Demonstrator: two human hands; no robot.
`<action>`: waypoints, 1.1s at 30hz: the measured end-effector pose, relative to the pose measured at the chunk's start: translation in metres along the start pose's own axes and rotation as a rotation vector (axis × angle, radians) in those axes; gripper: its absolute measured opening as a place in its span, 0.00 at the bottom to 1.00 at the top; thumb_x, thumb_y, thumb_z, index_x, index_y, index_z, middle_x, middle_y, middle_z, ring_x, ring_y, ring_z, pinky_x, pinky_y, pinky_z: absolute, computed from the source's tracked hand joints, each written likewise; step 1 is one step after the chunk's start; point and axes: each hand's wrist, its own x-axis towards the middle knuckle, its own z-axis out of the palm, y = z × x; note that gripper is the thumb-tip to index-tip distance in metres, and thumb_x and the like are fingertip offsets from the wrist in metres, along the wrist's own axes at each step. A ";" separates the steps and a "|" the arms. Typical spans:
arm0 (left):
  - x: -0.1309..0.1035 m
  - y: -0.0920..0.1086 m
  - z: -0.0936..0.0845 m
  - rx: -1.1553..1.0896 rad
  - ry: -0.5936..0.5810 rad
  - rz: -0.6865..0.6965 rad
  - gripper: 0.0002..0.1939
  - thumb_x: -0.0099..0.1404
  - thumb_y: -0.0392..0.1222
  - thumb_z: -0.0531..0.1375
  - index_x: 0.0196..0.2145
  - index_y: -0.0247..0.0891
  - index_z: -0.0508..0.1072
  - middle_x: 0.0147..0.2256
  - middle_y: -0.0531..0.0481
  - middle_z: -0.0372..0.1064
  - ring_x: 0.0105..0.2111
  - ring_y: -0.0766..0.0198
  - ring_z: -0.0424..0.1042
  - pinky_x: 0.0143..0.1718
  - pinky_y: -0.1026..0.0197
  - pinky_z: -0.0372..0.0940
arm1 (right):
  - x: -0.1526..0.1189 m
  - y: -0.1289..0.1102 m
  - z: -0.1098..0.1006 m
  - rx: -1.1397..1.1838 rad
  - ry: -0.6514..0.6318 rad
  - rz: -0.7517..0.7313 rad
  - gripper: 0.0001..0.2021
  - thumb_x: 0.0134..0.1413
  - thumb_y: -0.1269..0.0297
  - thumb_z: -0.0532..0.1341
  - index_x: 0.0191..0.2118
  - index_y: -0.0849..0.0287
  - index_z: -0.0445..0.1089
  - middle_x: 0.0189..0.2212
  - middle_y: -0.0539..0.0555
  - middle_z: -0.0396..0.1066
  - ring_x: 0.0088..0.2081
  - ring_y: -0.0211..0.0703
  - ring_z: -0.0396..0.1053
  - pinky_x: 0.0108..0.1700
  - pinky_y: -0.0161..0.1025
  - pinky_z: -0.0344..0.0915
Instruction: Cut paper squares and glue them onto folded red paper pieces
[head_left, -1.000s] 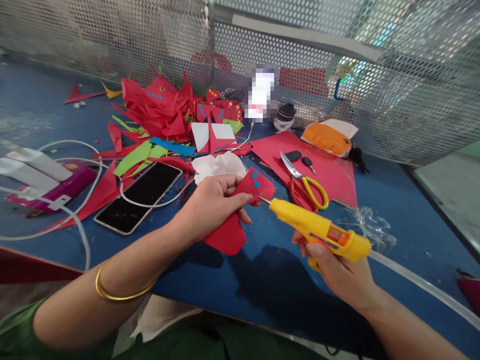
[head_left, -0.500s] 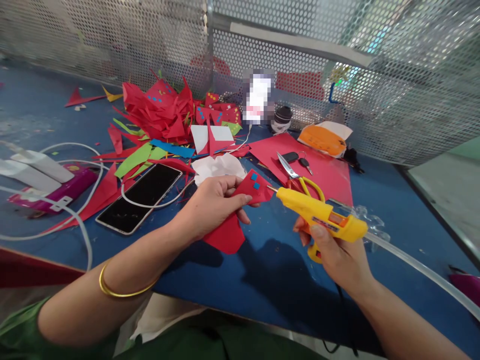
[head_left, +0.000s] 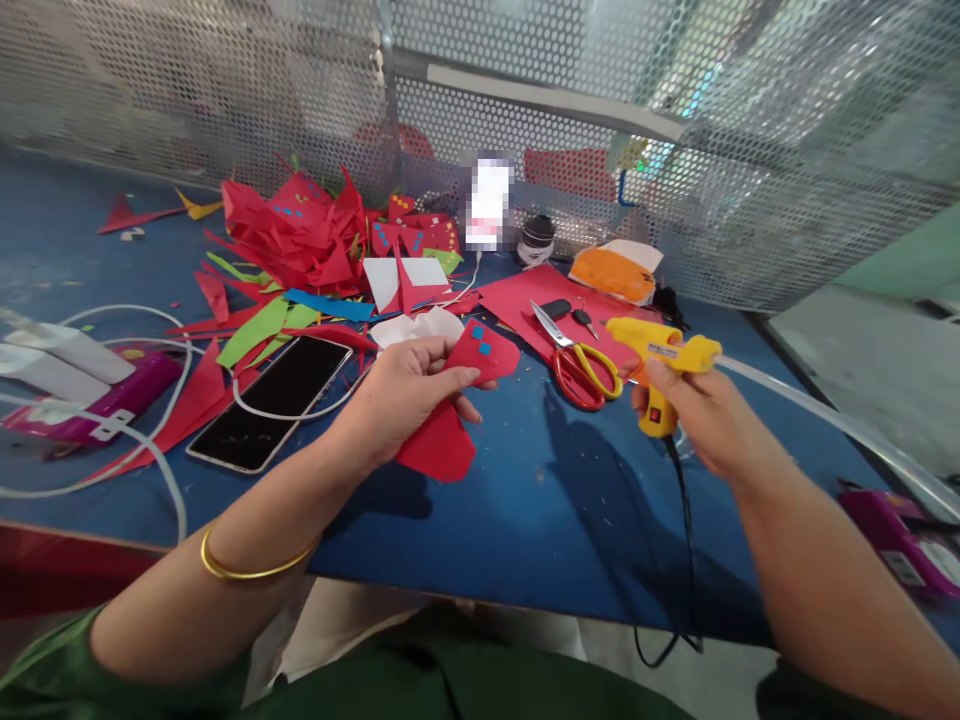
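Pinched between thumb and fingers of my left hand (head_left: 409,395) is a red paper cutout (head_left: 499,358) with two small blue squares on its upper part. Its lower lobe hangs beneath my palm. My right hand (head_left: 694,410) is closed around the handle of a yellow glue gun (head_left: 660,350), held to the right of the cutout and apart from it. A clear glue stick (head_left: 817,410) sticks out of the gun's back end. Scissors (head_left: 577,365) with red and yellow handles lie between my two hands, by the red sheet (head_left: 502,295).
At left lie a black-screened phone (head_left: 274,400), white cables, and a purple power strip (head_left: 142,395). A heap of red paper pieces (head_left: 300,225) sits behind. Further back are a lit phone (head_left: 487,205), a thread spool (head_left: 536,240) and a perforated metal screen (head_left: 300,90).
My right hand has drawn the glue gun away from the cutout, to the right and up. The scissors are now uncovered. The left hand still holds the cutout.
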 end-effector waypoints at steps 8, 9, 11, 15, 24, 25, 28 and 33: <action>-0.002 0.009 -0.003 0.008 0.032 0.021 0.10 0.58 0.40 0.66 0.37 0.35 0.76 0.36 0.45 0.80 0.21 0.69 0.73 0.23 0.67 0.68 | 0.024 0.017 -0.089 -0.710 -0.120 -0.108 0.16 0.46 0.54 0.68 0.30 0.64 0.72 0.21 0.44 0.62 0.24 0.30 0.57 0.29 0.36 0.52; -0.002 0.010 -0.004 0.002 0.032 0.031 0.09 0.58 0.40 0.67 0.37 0.35 0.76 0.36 0.46 0.80 0.21 0.69 0.73 0.24 0.66 0.68 | 0.024 0.020 -0.094 -0.806 -0.124 -0.164 0.15 0.47 0.55 0.68 0.28 0.64 0.72 0.21 0.44 0.60 0.24 0.30 0.56 0.30 0.37 0.52; -0.002 0.010 -0.007 -0.022 0.029 0.049 0.09 0.57 0.40 0.67 0.36 0.35 0.77 0.34 0.46 0.79 0.22 0.69 0.73 0.26 0.66 0.69 | 0.024 0.027 -0.099 -0.888 -0.133 -0.198 0.12 0.48 0.59 0.68 0.29 0.65 0.73 0.24 0.46 0.61 0.27 0.32 0.58 0.32 0.38 0.53; -0.002 0.014 -0.020 -0.068 0.048 0.049 0.11 0.56 0.39 0.67 0.38 0.35 0.77 0.30 0.47 0.78 0.21 0.68 0.72 0.23 0.68 0.67 | 0.020 0.043 -0.098 -0.929 -0.150 -0.153 0.05 0.48 0.70 0.68 0.34 0.64 0.76 0.30 0.51 0.67 0.30 0.37 0.64 0.35 0.38 0.57; -0.001 0.022 -0.052 -0.144 0.240 0.108 0.07 0.55 0.35 0.66 0.33 0.33 0.78 0.27 0.47 0.77 0.19 0.69 0.70 0.20 0.68 0.65 | 0.025 0.026 -0.102 -1.179 -0.164 -0.118 0.17 0.52 0.63 0.59 0.47 0.61 0.75 0.51 0.69 0.71 0.42 0.59 0.74 0.45 0.51 0.67; -0.001 0.021 -0.054 -0.169 0.244 0.104 0.07 0.55 0.35 0.66 0.33 0.33 0.78 0.27 0.47 0.77 0.19 0.69 0.70 0.21 0.68 0.65 | 0.027 0.014 -0.097 -1.239 -0.135 -0.175 0.19 0.54 0.61 0.58 0.50 0.60 0.74 0.52 0.68 0.71 0.44 0.59 0.74 0.46 0.51 0.67; 0.000 0.017 -0.058 -0.242 0.221 0.108 0.07 0.55 0.34 0.66 0.34 0.33 0.78 0.30 0.47 0.78 0.19 0.70 0.69 0.20 0.69 0.65 | 0.031 -0.033 -0.060 -1.224 -0.065 -0.429 0.20 0.60 0.57 0.53 0.53 0.55 0.74 0.50 0.60 0.75 0.46 0.55 0.73 0.45 0.50 0.67; 0.000 0.013 -0.062 -0.303 0.223 0.139 0.07 0.54 0.34 0.67 0.34 0.33 0.77 0.31 0.48 0.78 0.19 0.72 0.69 0.20 0.70 0.65 | 0.042 -0.098 0.053 -0.919 -0.302 -0.754 0.16 0.63 0.61 0.53 0.43 0.55 0.79 0.43 0.52 0.80 0.46 0.46 0.75 0.48 0.43 0.66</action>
